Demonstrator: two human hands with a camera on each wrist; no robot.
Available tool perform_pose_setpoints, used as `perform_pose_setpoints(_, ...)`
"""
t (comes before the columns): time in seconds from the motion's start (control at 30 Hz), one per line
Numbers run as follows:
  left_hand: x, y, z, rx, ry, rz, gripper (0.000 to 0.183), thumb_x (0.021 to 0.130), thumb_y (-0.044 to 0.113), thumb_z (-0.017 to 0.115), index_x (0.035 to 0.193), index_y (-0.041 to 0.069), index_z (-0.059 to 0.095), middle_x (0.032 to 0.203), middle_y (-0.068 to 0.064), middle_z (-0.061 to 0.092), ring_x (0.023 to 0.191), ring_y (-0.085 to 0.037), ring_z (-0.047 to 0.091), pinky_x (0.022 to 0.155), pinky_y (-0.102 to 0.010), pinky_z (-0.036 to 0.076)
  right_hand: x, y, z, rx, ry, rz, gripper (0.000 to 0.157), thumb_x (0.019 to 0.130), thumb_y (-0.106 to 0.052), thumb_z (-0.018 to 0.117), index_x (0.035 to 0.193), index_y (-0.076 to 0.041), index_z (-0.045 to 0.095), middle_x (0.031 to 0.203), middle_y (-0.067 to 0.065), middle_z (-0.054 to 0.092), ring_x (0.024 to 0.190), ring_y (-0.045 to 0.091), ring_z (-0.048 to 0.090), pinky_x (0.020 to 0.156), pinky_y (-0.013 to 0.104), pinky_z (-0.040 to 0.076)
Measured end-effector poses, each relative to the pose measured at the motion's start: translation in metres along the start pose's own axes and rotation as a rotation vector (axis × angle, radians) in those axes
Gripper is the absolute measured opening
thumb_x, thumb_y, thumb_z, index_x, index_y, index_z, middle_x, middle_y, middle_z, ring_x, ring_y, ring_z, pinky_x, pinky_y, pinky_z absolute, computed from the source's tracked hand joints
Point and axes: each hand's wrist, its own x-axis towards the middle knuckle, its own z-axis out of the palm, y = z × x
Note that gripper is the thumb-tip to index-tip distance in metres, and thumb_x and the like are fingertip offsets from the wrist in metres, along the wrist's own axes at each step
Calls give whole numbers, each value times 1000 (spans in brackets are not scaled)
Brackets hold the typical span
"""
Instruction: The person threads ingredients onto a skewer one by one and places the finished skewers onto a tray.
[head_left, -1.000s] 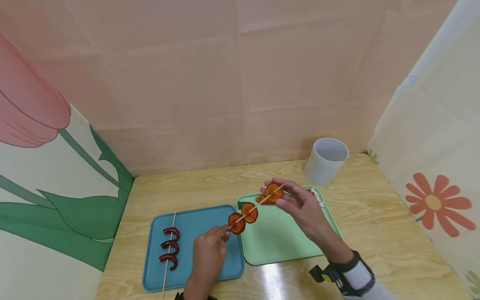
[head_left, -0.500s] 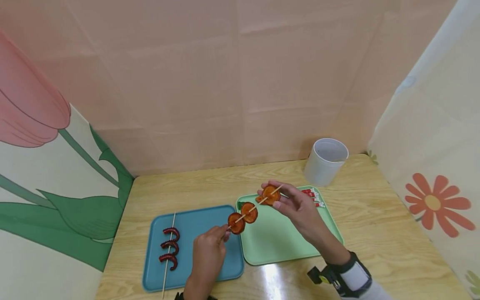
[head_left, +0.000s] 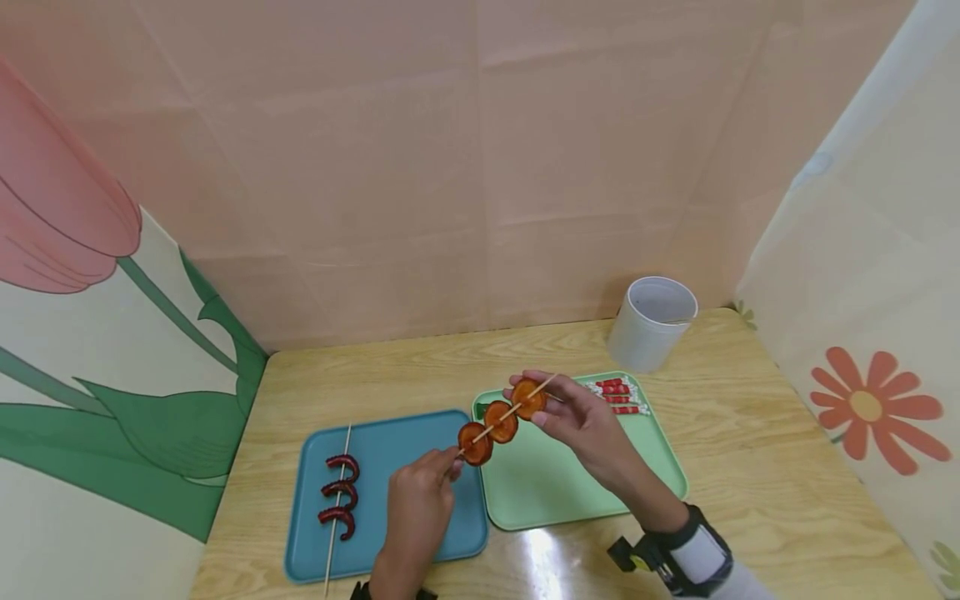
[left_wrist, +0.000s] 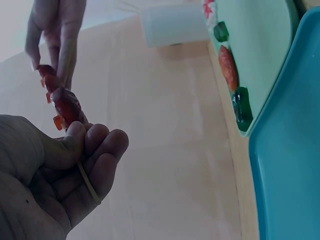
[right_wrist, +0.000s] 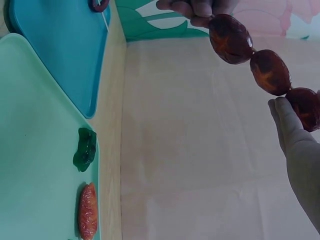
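My left hand [head_left: 420, 504] pinches the lower end of a thin wooden skewer [left_wrist: 89, 184], which slants up to the right above the trays. Three round brown-orange mushroom caps are on it: one [head_left: 475, 443] close to my left fingertips, one [head_left: 500, 422] in the middle and one [head_left: 528, 400] at the upper end. My right hand [head_left: 592, 429] grips that upper cap between thumb and fingers, with the skewer's tip sticking out past it. In the right wrist view, the caps' dark backs show lighter cut marks.
A blue tray [head_left: 405, 425] on the left bears another skewer [head_left: 331, 554] with three curled dark red pieces [head_left: 339, 493]. The green tray [head_left: 570, 492] beside it holds red-and-white pieces [head_left: 618, 390], a sausage [right_wrist: 88, 212] and green pieces [right_wrist: 85, 149]. A white cup [head_left: 648, 337] stands behind.
My right hand has moved down and left, sliding the upper mushroom cap along the skewer close to the other two. The left hand has hardly moved. More of the red-and-white pieces show.
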Motion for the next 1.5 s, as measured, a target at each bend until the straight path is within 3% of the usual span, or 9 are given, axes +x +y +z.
perform_pose_setpoints(0.27, -2, -3, 1, 13, 20, 0, 15, 77, -9, 81, 87, 2, 81, 72, -4, 75, 61, -8, 71, 53, -18, 55, 0, 3, 0, -44, -14, 58, 53, 104, -5, 58, 153, 1, 41, 154, 20, 50, 132, 10, 61, 102, 27, 54)
perform_pose_setpoints(0.43, -13, -12, 5, 68, 84, -23, 12, 74, -3, 86, 82, 4, 80, 67, -3, 72, 58, -12, 70, 50, -25, 55, 1, 10, -6, -193, -58, 194, 70, 103, -19, 62, 162, -10, 28, 163, 15, 40, 143, 25, 51, 105, 28, 53)
perform_pose_setpoints(0.53, -23, -19, 7, 94, 69, -126, 9, 77, 0, 85, 84, 4, 81, 68, -4, 73, 59, -16, 71, 51, -30, 56, 1, 17, -12, -336, -67, 259, 71, 103, -22, 61, 163, -10, 25, 161, 17, 42, 141, 35, 51, 107, 36, 53)
perform_pose_setpoints(0.67, -40, -32, 5, 120, 2, -342, 7, 83, 1, 82, 89, 4, 82, 75, -7, 76, 65, -22, 74, 55, -37, 59, -1, 26, -25, -511, -3, 338, 64, 103, -29, 61, 158, -7, 36, 151, 19, 53, 126, 34, 64, 103, 46, 55)
perform_pose_setpoints(0.8, -57, -46, 3, 169, -36, -510, 3, 83, 2, 81, 84, 5, 80, 74, -10, 76, 64, -31, 73, 55, -46, 57, -7, 34, -44, -525, 59, 401, 60, 103, -34, 62, 152, -5, 43, 146, 21, 57, 115, 29, 68, 99, 45, 57)
perform_pose_setpoints(1.03, -75, -68, 3, 284, -82, -660, 8, 82, -2, 78, 75, 1, 74, 69, -15, 73, 59, -38, 69, 53, -50, 54, -16, 42, -74, -513, 102, 377, 51, 107, -27, 56, 146, 3, 46, 141, 27, 58, 117, 34, 68, 89, 29, 60)
perform_pose_setpoints(1.3, -71, -75, 0, 316, -286, -836, 9, 85, -1, 74, 77, -3, 75, 70, -16, 72, 65, -37, 70, 59, -50, 56, -20, 43, -110, -613, 342, 380, 53, 107, -39, 53, 142, 1, 50, 132, 25, 63, 99, 11, 70, 83, 22, 58)
perform_pose_setpoints(1.4, -68, -74, -2, 314, -338, -858, 8, 85, -1, 74, 77, -5, 74, 70, -17, 71, 66, -37, 69, 59, -49, 56, -19, 43, -129, -634, 513, 380, 56, 106, -41, 53, 141, 2, 49, 129, 23, 62, 89, -1, 66, 77, 17, 56)
perform_pose_setpoints(1.5, -67, -73, -5, 323, -366, -855, 8, 84, -3, 73, 77, -6, 72, 69, -17, 70, 64, -36, 69, 56, -48, 56, -15, 43, -151, -616, 740, 328, 53, 103, -38, 60, 137, 0, 50, 121, 8, 62, 83, -6, 61, 72, 12, 54)
